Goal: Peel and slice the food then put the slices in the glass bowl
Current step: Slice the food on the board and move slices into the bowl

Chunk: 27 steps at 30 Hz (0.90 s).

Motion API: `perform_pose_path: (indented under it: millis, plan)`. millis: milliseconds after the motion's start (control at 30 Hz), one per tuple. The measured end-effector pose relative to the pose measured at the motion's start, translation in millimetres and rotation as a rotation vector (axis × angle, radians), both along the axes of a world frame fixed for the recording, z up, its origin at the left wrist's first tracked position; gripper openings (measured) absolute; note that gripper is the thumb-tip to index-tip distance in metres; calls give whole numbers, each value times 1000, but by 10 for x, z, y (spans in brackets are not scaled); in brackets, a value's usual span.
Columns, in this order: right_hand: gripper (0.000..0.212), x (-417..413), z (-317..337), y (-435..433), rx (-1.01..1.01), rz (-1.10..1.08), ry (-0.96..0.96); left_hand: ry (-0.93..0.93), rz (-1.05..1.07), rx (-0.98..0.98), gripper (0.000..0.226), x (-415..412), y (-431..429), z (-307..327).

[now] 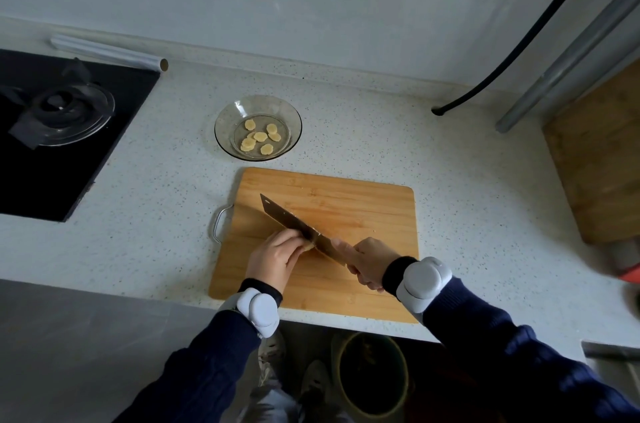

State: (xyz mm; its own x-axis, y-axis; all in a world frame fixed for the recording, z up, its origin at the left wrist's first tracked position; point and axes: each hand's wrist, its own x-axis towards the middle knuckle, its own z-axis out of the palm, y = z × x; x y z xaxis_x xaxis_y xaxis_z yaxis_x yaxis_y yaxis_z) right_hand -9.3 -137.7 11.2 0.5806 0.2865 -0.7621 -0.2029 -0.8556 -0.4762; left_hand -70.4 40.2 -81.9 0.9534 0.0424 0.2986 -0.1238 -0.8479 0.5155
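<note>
A wooden cutting board (363,215) lies on the counter in front of me. My left hand (275,258) pins a small pale piece of food (309,245) against the board, mostly hidden under the fingers. My right hand (370,263) grips the handle of a cleaver (294,223), whose blade rests right beside the left fingers, tip pointing up-left. Behind the board stands a glass bowl (225,118) holding several yellowish slices (260,138).
A black stove (52,180) with a glass lid (74,111) fills the left. A roll of film (110,52) lies by the wall. A second wooden board (599,163) leans at the right. A bin (372,374) sits below the counter edge.
</note>
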Motion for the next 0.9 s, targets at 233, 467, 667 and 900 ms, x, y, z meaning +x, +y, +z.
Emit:
perform_pose_path:
  millis: [233,467,667,900]
  plan:
    - [59,-30,-15,-29,55,-74,18,-1,10,13,9,-6,9,-37]
    - [60,-33,108,-43,92,-58,-5,-5,42,10,6,-29,-19,-15]
    - [62,-66,52,-44,64,-41,-1,-21,31,-2,11,-26,-15,-17]
    - [62,-53,5,-5,33,-35,23,-28,38,-7,10,-38,-23,-19]
